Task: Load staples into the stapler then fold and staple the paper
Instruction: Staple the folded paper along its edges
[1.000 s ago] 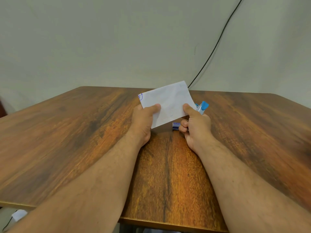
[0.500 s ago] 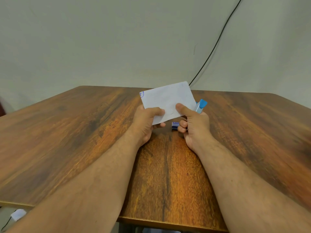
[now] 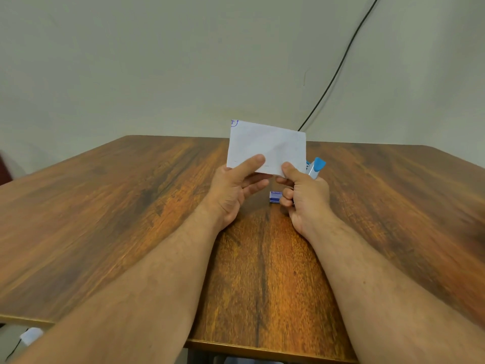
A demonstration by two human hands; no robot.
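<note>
A folded white paper [image 3: 267, 145] with a small blue mark in its top left corner is held upright above the wooden table [image 3: 131, 219]. My left hand [image 3: 233, 190] pinches its lower edge between thumb and fingers. My right hand [image 3: 304, 198] pinches the paper's lower right corner with the thumb, while its curled fingers hold a blue and white stapler [image 3: 316, 166], whose tip sticks up past the knuckles. A small blue staple box [image 3: 275, 197] lies on the table between the two hands, partly hidden by my right fingers.
A black cable [image 3: 338, 67] runs down the pale wall behind the table's far edge. A small white object [image 3: 31, 336] lies on the floor at the lower left, beyond the table's near edge.
The paper has been turned from tilted to nearly upright and raised a little. Both thumbs have shifted down to its lower edge. The stapler stays in my right hand.
</note>
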